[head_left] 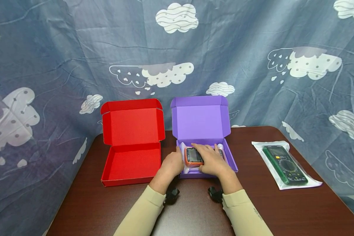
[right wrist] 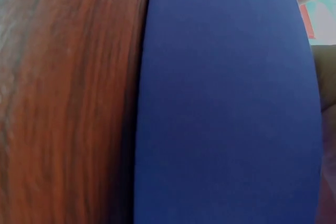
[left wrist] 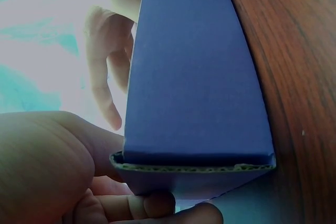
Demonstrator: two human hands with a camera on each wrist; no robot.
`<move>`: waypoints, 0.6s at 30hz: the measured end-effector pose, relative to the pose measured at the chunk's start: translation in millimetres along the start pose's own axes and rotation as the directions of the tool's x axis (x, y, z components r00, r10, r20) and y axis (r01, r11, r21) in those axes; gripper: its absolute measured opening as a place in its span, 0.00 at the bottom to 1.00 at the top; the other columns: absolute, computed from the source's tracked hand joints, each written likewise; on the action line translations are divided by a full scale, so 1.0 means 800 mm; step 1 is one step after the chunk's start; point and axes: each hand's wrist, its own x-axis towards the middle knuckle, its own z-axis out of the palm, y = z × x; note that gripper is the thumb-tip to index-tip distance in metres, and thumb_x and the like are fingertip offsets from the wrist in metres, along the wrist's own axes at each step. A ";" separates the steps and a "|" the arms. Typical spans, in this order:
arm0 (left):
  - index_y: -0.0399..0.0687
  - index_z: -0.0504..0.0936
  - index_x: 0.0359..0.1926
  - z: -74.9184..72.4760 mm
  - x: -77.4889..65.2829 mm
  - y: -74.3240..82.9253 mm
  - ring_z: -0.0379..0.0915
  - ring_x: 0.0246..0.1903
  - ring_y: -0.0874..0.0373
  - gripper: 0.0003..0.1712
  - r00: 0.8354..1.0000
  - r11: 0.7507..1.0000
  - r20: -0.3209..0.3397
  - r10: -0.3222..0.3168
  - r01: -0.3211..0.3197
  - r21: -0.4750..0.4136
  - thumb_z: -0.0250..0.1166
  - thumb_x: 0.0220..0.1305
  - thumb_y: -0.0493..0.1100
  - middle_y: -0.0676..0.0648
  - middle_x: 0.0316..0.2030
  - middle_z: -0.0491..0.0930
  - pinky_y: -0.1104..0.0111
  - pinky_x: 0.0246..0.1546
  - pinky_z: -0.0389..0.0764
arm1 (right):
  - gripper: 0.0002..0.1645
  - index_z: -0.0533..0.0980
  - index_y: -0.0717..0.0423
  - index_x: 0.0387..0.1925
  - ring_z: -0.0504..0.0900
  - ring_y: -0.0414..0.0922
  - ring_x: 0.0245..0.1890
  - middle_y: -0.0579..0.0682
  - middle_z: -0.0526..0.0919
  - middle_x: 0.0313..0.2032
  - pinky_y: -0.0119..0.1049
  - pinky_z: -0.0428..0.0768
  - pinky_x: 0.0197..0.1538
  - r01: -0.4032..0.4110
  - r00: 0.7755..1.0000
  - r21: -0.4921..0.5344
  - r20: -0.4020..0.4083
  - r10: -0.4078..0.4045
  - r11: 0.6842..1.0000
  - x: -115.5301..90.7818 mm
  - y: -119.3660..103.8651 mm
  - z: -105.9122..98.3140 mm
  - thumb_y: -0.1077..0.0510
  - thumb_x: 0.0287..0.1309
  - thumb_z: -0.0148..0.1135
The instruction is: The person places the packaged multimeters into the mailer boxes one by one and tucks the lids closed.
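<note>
1. Your left hand [head_left: 173, 162] pinches the left wall of the open purple box [head_left: 199, 122], near its front corner
2. Your right hand [head_left: 211, 160] lies spread over the orange multimeter [head_left: 194, 155], bagged inside that box
3. On your desk [head_left: 191, 216], the open red box [head_left: 135, 126] stands left, a bagged green multimeter [head_left: 286, 165] right

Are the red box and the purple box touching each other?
Apart. The head view shows it: a strip of dark table shows between the red box and the purple box, and their raised lids leave a gap too.
</note>
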 end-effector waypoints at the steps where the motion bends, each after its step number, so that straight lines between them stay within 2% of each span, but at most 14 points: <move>1: 0.22 0.62 0.70 0.000 0.000 0.000 0.84 0.37 0.43 0.38 1.000 1.000 0.000 0.001 -0.001 0.002 0.64 0.65 0.38 0.33 0.40 0.84 0.53 0.42 0.85 | 0.63 0.63 0.47 0.77 0.69 0.57 0.68 0.52 0.73 0.69 0.76 0.42 0.69 -0.001 1.000 -0.001 0.002 0.001 1.000 0.000 0.000 0.001 0.64 0.33 0.76; 7: 0.23 0.62 0.71 0.000 -0.001 0.000 0.84 0.38 0.42 0.39 1.000 1.000 0.004 -0.006 0.006 0.003 0.64 0.64 0.39 0.32 0.42 0.84 0.53 0.44 0.85 | 0.62 0.63 0.49 0.77 0.69 0.57 0.68 0.54 0.73 0.68 0.77 0.43 0.68 -0.003 1.000 -0.016 0.010 0.004 1.000 0.000 -0.001 0.002 0.63 0.34 0.74; 18: 0.22 0.62 0.71 0.000 0.000 -0.001 0.85 0.39 0.42 0.38 1.000 1.000 -0.002 0.000 0.000 0.010 0.63 0.65 0.38 0.32 0.42 0.84 0.53 0.44 0.85 | 0.60 0.63 0.50 0.77 0.63 0.64 0.72 0.55 0.71 0.70 0.77 0.43 0.68 -0.015 1.000 -0.002 0.023 0.015 1.000 -0.002 -0.004 -0.001 0.64 0.35 0.73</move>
